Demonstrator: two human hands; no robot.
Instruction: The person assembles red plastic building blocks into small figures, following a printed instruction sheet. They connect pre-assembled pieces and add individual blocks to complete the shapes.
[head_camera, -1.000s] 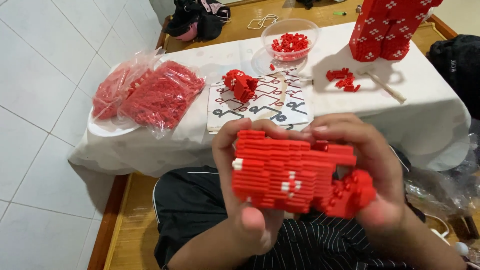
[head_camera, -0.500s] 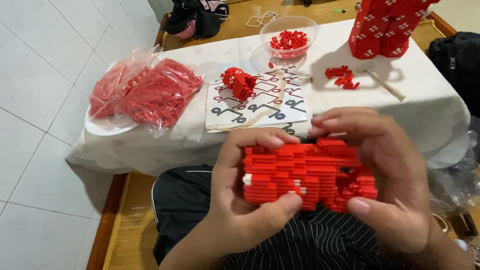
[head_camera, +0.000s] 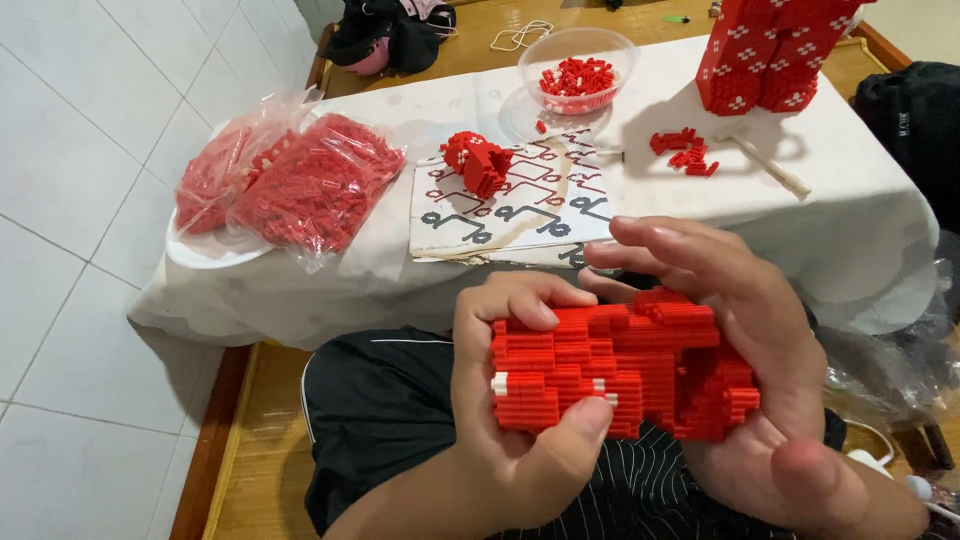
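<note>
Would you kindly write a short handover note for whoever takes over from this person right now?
Left hand: grips the red brick block, thumb on its front.
Right hand: cups the block's other end, fingers over the top.
On the table: bowl of loose bricks, two bags of bricks, small built piece on the instruction sheet, tall model.
Done: block largely assembled.
Left: many loose bricks unused.

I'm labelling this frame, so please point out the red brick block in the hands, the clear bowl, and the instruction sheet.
red brick block (head_camera: 640, 365), head view, middle of its front face.
clear bowl (head_camera: 545, 50), head view, left rim.
instruction sheet (head_camera: 530, 205), head view, printed middle.
</note>
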